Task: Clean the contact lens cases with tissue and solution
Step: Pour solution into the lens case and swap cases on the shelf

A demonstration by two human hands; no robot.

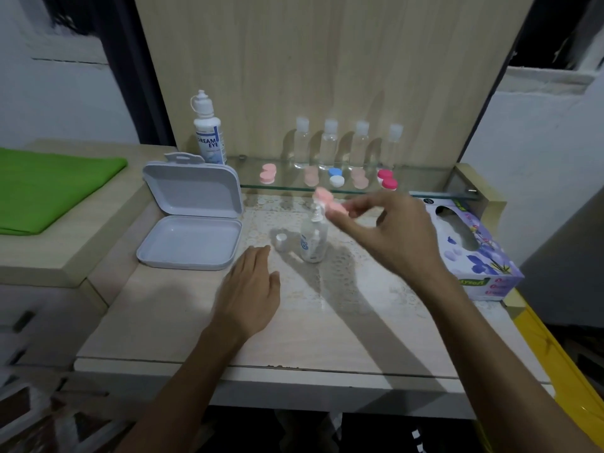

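Pink lens case [328,203] pinched in right hand [397,237], long axis slanting up-left; left hand [250,294] flat, relaxed.

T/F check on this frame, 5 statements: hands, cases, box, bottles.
1. The right hand holds a pink contact lens case. True.
2. The left hand grips the pump bottle. False: it lies flat on the table, apart from the bottle, holding nothing.
3. The white hinged box is closed. False: its lid stands open.
4. Four clear bottles stand behind the glass shelf. True.
5. The tissue box sits left of the hinged box. False: it sits at the table's right edge.
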